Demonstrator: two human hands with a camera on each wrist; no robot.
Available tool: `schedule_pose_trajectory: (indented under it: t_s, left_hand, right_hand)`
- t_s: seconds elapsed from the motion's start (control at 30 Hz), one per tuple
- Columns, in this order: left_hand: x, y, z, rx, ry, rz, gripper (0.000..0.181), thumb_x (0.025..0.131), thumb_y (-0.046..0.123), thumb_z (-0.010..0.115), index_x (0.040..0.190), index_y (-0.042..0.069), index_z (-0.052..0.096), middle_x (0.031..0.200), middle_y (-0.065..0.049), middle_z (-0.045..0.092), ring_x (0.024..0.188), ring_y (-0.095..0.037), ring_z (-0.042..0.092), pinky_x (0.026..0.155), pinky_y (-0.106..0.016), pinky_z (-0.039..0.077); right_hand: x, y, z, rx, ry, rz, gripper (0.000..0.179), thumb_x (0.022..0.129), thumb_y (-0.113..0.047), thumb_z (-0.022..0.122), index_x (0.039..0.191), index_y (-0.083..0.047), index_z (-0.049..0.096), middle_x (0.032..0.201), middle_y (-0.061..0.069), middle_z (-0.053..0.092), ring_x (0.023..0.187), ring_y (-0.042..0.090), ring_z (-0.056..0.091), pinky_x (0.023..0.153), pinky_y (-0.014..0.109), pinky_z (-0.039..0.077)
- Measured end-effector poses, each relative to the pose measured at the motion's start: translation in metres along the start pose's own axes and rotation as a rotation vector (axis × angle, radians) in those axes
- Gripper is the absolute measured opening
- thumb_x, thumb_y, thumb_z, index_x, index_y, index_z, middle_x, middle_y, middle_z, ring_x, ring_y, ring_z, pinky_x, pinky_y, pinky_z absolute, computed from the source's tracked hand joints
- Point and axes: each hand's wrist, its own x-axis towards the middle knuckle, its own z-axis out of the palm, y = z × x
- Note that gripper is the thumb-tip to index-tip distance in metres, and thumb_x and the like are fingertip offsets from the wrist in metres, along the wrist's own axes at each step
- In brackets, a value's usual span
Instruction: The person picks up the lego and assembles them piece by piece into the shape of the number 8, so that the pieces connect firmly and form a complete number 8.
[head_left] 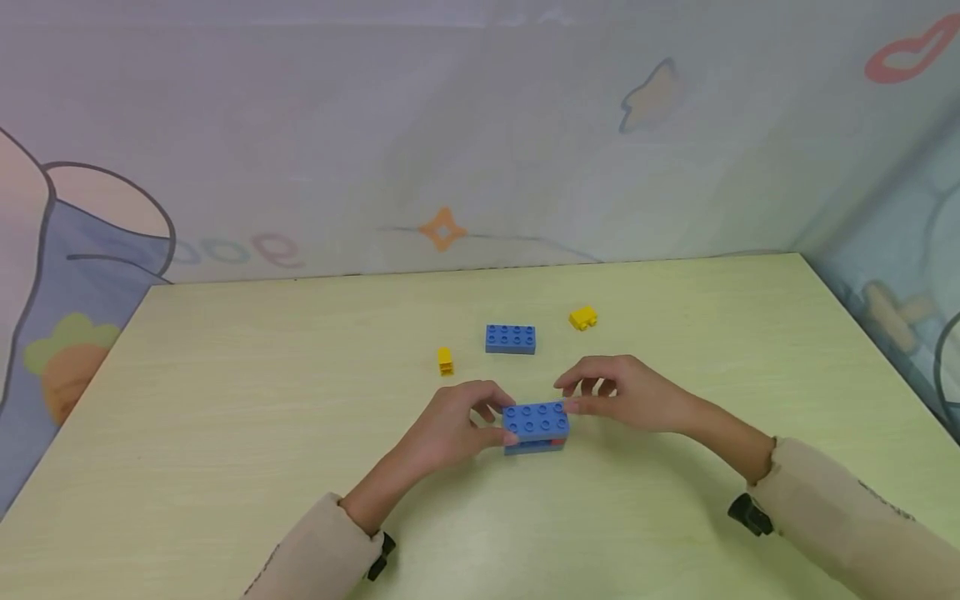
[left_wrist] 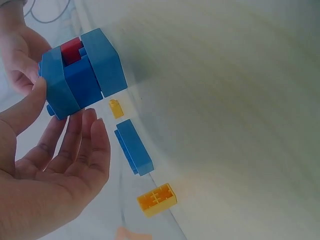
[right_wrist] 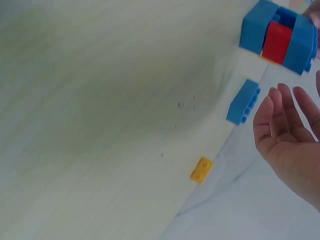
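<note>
A stack of toy building bricks (head_left: pixel 536 423) stands on the table in front of the person, a blue eight-stud brick on top and another blue one at the bottom. Between these layers, a red brick (right_wrist: pixel 277 42) shows at the right end and a blue brick (left_wrist: pixel 83 82) at the left. The left hand (head_left: pixel 453 427) pinches the top brick's left end between thumb and fingers. At the stack's right corner hovers the right hand (head_left: pixel 634 395), its fingers loosely bent and holding nothing; its thumb is close to the top brick, and I cannot tell whether they touch.
Behind the stack lies a loose blue eight-stud brick (head_left: pixel 510 340). A small yellow brick (head_left: pixel 446 362) is to its left, and another yellow brick (head_left: pixel 582 318) lies on its side to the right. A printed cloth backdrop (head_left: pixel 480 133) rises along the table's far edge.
</note>
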Motion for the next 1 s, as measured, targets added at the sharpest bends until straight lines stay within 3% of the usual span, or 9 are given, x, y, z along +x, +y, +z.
schedule_pose_trajectory:
  t_s: [0.4, 1.0]
  left_hand:
    - [0.000, 0.000, 0.000, -0.010, -0.010, -0.020, 0.029, 0.080, 0.013, 0.070, 0.107, 0.006, 0.062, 0.101, -0.002, 0.062, 0.092, -0.020, 0.056, 0.066, -0.024, 0.047]
    - [-0.001, 0.001, 0.000, -0.010, -0.003, -0.016, 0.027, 0.080, 0.013, 0.070, 0.105, 0.006, 0.062, 0.100, -0.001, 0.062, 0.091, -0.019, 0.056, 0.067, -0.025, 0.046]
  right_hand:
    - [0.006, 0.026, -0.029, -0.068, 0.116, 0.177, 0.025, 0.085, -0.004, 0.063, 0.109, 0.003, 0.062, 0.098, 0.009, 0.064, 0.086, 0.022, 0.056, 0.066, 0.028, 0.048]
    - [0.026, 0.053, -0.044, -0.082, 0.182, 0.318, 0.039, 0.088, -0.010, 0.060, 0.123, 0.005, 0.051, 0.122, 0.023, 0.051, 0.095, 0.030, 0.051, 0.075, 0.034, 0.044]
